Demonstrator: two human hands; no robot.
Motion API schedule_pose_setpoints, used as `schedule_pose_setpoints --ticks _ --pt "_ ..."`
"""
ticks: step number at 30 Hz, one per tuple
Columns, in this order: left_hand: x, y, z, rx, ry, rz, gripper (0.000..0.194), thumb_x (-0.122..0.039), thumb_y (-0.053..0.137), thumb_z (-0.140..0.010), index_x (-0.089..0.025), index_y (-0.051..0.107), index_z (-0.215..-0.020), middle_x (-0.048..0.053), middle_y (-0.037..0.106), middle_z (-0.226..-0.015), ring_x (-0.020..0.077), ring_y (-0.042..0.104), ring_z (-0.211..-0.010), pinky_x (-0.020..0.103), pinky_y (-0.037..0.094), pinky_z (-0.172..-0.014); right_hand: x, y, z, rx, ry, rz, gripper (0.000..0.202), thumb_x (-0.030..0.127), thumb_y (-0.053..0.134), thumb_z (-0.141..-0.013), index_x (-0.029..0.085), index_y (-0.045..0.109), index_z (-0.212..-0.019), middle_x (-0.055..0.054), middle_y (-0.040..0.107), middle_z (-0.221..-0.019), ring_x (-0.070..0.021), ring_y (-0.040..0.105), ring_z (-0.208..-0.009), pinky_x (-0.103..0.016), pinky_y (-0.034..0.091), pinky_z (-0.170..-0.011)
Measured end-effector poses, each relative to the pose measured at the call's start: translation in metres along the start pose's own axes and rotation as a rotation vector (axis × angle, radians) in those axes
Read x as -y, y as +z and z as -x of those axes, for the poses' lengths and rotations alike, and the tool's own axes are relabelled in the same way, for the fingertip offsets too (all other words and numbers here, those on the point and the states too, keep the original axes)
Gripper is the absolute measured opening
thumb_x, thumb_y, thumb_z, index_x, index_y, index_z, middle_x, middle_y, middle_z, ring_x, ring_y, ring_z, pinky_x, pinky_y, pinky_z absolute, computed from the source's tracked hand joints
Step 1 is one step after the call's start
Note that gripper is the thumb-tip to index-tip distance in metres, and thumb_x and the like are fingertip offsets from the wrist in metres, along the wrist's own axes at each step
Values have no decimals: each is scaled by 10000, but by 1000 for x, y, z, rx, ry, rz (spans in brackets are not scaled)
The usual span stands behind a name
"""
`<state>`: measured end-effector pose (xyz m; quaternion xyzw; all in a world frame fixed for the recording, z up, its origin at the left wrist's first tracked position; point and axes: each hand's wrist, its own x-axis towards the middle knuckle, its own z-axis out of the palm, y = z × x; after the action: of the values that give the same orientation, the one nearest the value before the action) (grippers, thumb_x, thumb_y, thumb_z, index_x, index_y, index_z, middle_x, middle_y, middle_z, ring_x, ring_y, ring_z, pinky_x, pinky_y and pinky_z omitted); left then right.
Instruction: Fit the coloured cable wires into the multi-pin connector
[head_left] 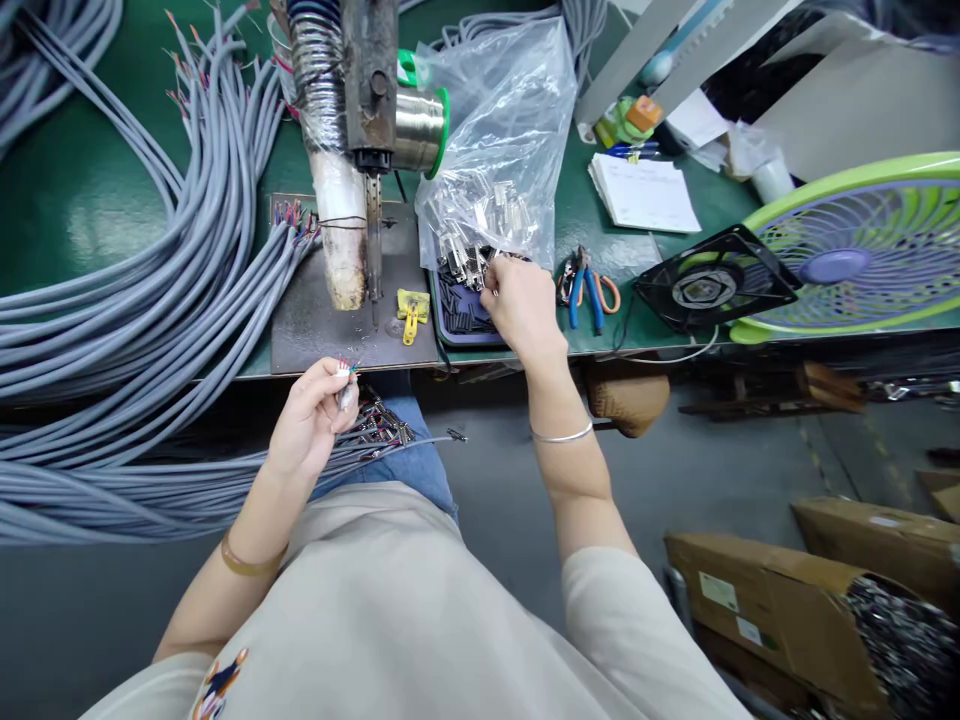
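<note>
nearest in, the left hand (311,415) is closing its fingers around a cable end (346,385), pinching it just below the bared coloured wires, over the lap and short of the bench edge. a sheaf of grey cables (135,300) is sweeping in from the left, some ends lying across the knees.

further out, the right hand (517,300) is reaching onto the bench, its fingertips curled down into a heap of small metal connector shells (469,262) spilling from a clear plastic bag (502,130) onto a purple tray (459,322); whether it is already gripping one cannot be told. it looks like the picking-up step: a cable being held ready while a shell is being fetched. the next move is likely calling for a clean pinch on a single shell, then bringing it to the wire tips.

beside that, a soldering iron (373,230) is hanging over a dark plate (337,335), with a solder spool (421,125) behind. blue-handled pliers (585,290), a notepad (645,192) and a green fan (862,250) are lying farther right.
</note>
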<state>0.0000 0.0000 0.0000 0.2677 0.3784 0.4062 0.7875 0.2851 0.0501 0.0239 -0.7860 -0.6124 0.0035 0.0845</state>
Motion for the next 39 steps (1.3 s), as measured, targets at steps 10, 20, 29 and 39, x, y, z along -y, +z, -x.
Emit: schedule_pose_setpoints --ticks 10,20,29,39 --pt "-2 9 1 -16 28 -51 173 -217 759 -683 -154 598 -691 -43 580 -511 29 387 -360 152 253 -375 35 -30 75 -237 -203 -900 177 251 696 -841 248 570 -717 -27 702 -949 -197 659 -878 -357 549 -722" --pt "1 7 4 138 107 -217 207 -289 801 -735 -139 659 -743 96 759 -1130 39 575 -395 181 371 -338 89 29 114 -83 -66 -1399 200 340 765 -837 242 605 -769 -22 711 -951 -173 724 -878 -327 624 -785" --pt "4 7 5 131 155 -190 179 -257 814 -734 -141 678 -718 11 661 -905 5 500 -405 170 367 -366 89 25 121 -108 -102 -1336 127 263 735 -873 239 632 -802 -43 726 -1075 -182 713 -1004 -288 599 -738" --pt "6 8 -2 97 148 -163 154 -223 795 -709 -135 669 -699 10 680 -913 -6 476 -384 162 336 -342 73 7 113 -50 -303 -1082 167 161 698 -882 229 582 -783 -10 725 -951 -142 724 -828 -269 622 -690"
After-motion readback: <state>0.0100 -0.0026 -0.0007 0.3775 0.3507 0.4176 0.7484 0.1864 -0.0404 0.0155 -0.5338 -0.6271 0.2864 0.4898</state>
